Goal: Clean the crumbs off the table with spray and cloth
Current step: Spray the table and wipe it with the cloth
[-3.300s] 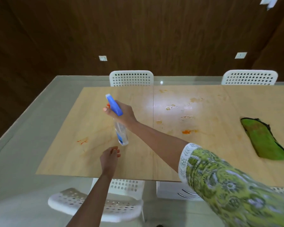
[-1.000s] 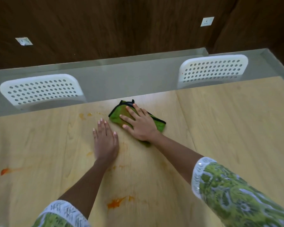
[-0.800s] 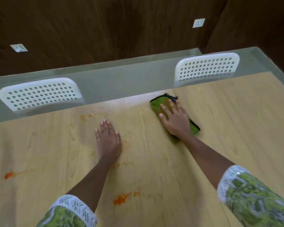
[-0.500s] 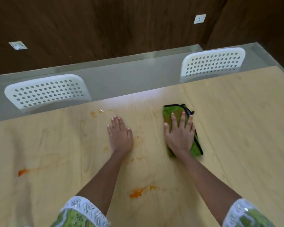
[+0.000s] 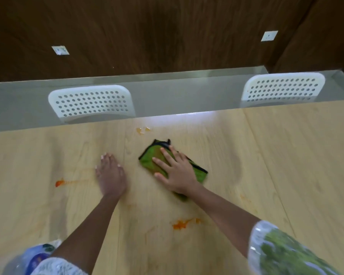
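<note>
Wiping step: the right hand [image 5: 177,173], fingers spread flat, is pressing the green cloth [image 5: 150,158] onto the desk [image 5: 286,155]; the left hand [image 5: 110,175] is resting flat beside it. The next pass is likely calling for the orange smears [image 5: 184,223].

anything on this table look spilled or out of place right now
Yes. Orange smears mark the wooden table: one left of the left hand at, one near the front, and small bits by the far edge. The right hand presses the green cloth flat between them.
</note>
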